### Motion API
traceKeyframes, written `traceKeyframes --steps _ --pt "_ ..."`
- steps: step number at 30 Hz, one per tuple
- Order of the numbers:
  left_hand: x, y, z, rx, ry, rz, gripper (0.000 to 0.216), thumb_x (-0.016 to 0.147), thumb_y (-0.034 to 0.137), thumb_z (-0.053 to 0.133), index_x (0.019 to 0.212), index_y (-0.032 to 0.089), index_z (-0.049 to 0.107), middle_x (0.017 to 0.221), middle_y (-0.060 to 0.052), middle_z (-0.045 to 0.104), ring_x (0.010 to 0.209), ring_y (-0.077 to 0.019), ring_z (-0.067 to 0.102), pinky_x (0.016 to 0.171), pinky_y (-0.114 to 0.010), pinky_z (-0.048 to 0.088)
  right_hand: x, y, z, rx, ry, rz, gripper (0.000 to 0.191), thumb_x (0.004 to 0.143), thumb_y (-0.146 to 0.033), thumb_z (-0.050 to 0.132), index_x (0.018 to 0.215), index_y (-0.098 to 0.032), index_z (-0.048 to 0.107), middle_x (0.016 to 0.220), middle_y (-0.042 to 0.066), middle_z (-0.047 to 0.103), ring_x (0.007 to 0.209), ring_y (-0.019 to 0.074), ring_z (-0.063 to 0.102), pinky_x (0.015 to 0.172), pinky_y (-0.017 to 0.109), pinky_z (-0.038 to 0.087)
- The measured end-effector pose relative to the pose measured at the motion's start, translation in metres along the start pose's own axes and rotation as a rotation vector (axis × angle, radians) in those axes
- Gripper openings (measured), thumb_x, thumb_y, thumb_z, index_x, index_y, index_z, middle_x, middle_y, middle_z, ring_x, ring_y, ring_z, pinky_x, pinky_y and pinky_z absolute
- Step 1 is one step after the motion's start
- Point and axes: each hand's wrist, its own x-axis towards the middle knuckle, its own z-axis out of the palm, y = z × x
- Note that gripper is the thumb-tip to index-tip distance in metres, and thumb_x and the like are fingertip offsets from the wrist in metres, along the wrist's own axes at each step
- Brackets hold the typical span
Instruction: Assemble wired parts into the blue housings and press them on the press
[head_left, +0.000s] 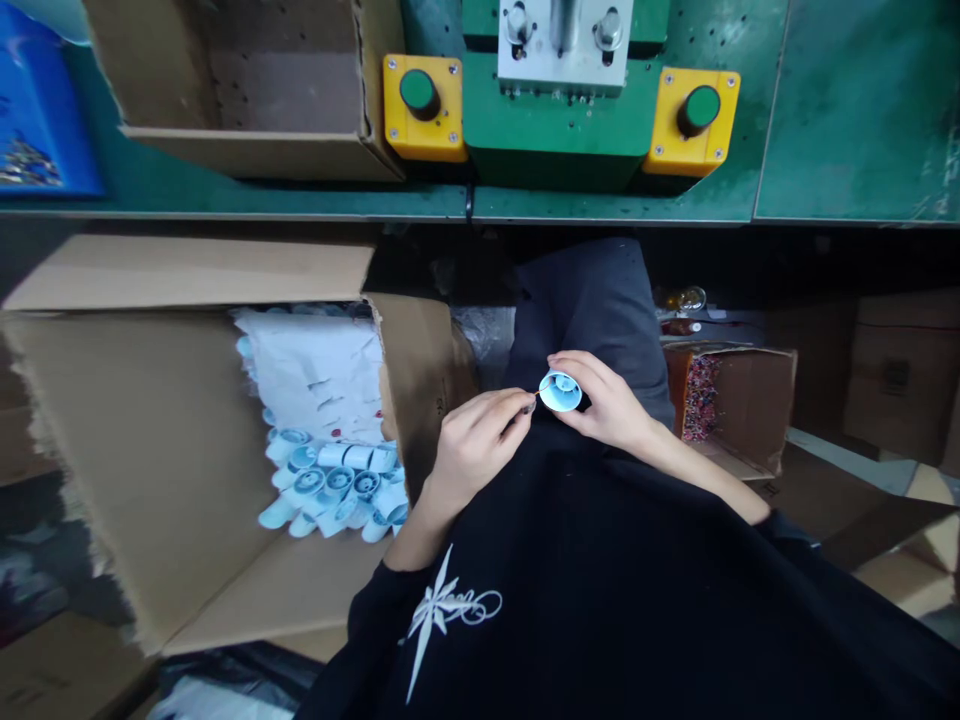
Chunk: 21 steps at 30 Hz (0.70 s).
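My right hand [604, 405] is closed around a light blue plastic cup-shaped part [561, 402], its open end turned toward me. A raised post shows inside the part. Close beside it, my left hand [480, 440] pinches a thin orange stick-like piece [537, 392] whose end reaches the part's rim. Fingers cover most of that piece, so its kind cannot be made out. To the left stands a cardboard box [187, 590] with a heap of similar light blue parts [337, 480], partly covered by a white sheet [315, 370].
On the green bench ahead are a green machine [555, 140], two yellow boxes with green buttons [424, 105] [694, 120], a cardboard box [247, 155] and a blue bin [56, 120] holding small metal pieces. A small box [757, 410] with many coloured bits stands right.
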Motion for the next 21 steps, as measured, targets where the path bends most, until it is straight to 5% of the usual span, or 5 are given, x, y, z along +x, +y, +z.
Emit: traceKeyframes --steps 14,21 --pt "-0.001 -0.002 0.003 -0.016 -0.041 0.021 0.019 0.097 0.008 0.067 0.11 0.02 0.074 0.104 -0.005 0.082 0.092 -0.0189 0.08 0.089 -0.033 0.068 0.001 0.001 0.002 -0.03 0.002 -0.022 0.045 0.097 -0.028 0.067 0.14 -0.024 0.057 0.137 0.013 0.066 0.127 0.0287 0.067 0.106 0.05 0.062" --pt "0.0 -0.007 0.021 -0.056 -0.027 0.001 0.018 0.1 0.015 0.068 0.116 0.02 0.075 0.104 -0.006 0.081 0.092 -0.0189 0.077 0.087 -0.034 0.066 0.001 0.0 0.004 -0.137 -0.017 -0.037 0.042 0.098 -0.035 0.067 0.139 -0.024 0.06 0.136 0.011 0.07 0.125 0.0301 0.066 0.106 0.052 0.055"
